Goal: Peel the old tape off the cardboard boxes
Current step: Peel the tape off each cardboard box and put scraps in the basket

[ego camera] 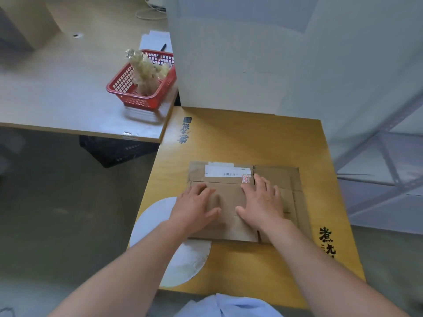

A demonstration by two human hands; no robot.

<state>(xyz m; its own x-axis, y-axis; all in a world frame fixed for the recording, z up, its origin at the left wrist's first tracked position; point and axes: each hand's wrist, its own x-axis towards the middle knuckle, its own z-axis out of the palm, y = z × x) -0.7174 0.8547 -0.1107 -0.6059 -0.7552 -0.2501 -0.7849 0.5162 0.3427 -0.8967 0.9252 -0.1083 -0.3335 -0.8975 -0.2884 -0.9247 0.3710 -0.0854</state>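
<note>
A flattened brown cardboard box (231, 197) lies on a large yellow carton (240, 138) in front of me. A white label (225, 172) and a strip of pale tape (220, 164) run along its far edge, with a small red stamp (246, 178) beside them. My left hand (196, 207) lies flat on the left part of the box with its fingers spread. My right hand (263, 200) presses flat on the middle, its fingertips close to the red stamp. Neither hand holds anything.
A red plastic basket (128, 88) with a clump of crumpled peeled tape (146, 69) stands on the grey table (57, 92) at the left. A tall white panel (240, 53) rises behind the carton. A black crate (119, 152) sits under the table; metal shelving (389, 161) is at right.
</note>
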